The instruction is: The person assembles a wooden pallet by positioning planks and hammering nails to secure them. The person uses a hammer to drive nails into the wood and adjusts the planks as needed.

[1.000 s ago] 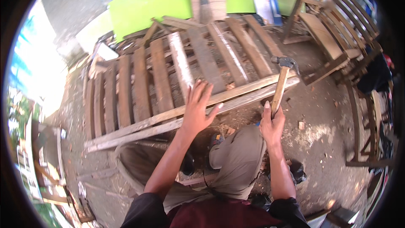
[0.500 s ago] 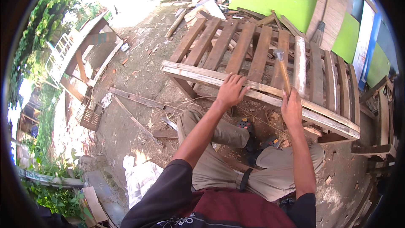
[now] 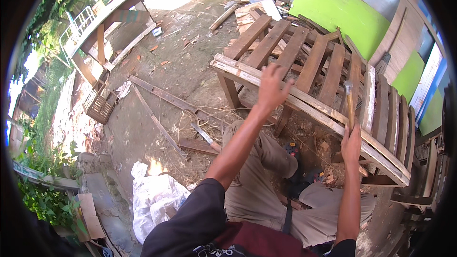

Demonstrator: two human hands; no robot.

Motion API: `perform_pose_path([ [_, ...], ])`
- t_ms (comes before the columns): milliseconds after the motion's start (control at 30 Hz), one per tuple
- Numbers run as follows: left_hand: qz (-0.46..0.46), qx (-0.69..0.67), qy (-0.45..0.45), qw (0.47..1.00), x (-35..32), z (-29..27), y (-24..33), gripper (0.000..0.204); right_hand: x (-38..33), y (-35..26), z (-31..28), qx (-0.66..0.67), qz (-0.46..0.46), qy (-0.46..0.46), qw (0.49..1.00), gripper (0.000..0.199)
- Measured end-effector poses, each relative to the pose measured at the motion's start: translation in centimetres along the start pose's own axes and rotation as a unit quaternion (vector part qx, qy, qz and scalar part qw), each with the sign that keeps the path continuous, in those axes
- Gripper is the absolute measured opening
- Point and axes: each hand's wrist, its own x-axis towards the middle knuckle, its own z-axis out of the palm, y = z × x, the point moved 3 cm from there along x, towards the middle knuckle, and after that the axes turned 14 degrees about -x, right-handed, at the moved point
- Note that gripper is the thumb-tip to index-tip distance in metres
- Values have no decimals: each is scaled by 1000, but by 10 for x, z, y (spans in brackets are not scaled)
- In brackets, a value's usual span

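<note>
My left hand (image 3: 271, 85) rests with spread fingers on the front rail of a slatted wooden frame (image 3: 304, 66) that stands on the dirt in front of me. My right hand (image 3: 351, 143) is shut on the wooden handle of a hammer (image 3: 350, 101), whose metal head points up beside a pale slat. My knees in grey trousers (image 3: 266, 181) are folded just below the frame.
Loose planks (image 3: 162, 109) and wire lie on the dirt to my left. A white sack (image 3: 154, 200) sits by my left side. Green panels (image 3: 340, 12) lean behind the frame. A wooden bench frame (image 3: 107, 26) stands far left, more slatted frames at the right (image 3: 423, 162).
The view has swung to the left, showing more of the yard. My left hand stays on the front rail and my right hand keeps the hammer upright against the frame.
</note>
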Motion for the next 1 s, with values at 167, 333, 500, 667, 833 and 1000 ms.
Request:
perform_pose_path([
  [167,-187,98,264,941,17,-141,-156,56,-4,-14,8,10,-21,9,1000,40],
  [333,-276,-114,226,927,29,-180,-211,32,-3,-13,3,22,53,-60,997,43],
  [500,-351,-223,213,884,34,-184,-216,29,0,3,12,25,34,-11,999,45],
  [667,-368,-211,210,881,38,-182,-215,33,12,-43,13,93,-29,33,995,38],
  [833,-346,-219,261,874,31,-177,-221,30,22,-95,25,108,-39,-3,993,35],
  [1000,-303,-221,313,872,24,-167,-219,26,27,-124,33,156,-51,-9,986,34],
])
